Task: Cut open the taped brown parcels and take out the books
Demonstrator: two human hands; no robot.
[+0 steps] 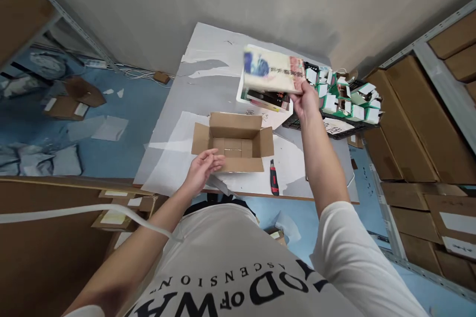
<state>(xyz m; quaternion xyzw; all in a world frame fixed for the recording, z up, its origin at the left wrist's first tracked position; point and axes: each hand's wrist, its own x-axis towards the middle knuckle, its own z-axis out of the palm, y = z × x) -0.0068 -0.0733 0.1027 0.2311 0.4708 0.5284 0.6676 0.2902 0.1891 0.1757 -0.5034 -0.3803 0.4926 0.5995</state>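
My right hand [307, 101] grips the right end of a flat, cream printed pack [273, 70], with a blue picture at one end and red at the other. The pack is slightly blurred and held above a white bin [275, 118], in which dark and coloured printed items [269, 98] show. An upright cardboard box [236, 164] stands on the table with its flaps folded out; its bottom is bare. My left hand [204, 167] is at the box's front left corner, fingers loosely apart and holding nothing; whether they touch the flap I cannot tell.
A red and black utility knife [274, 178] lies right of the box on the paper-covered table [208, 44]. Right of the bin, a black crate [340, 131] holds several green and white cartons [336, 101]. Shelves with cardboard boxes [412, 119] flank the right side.
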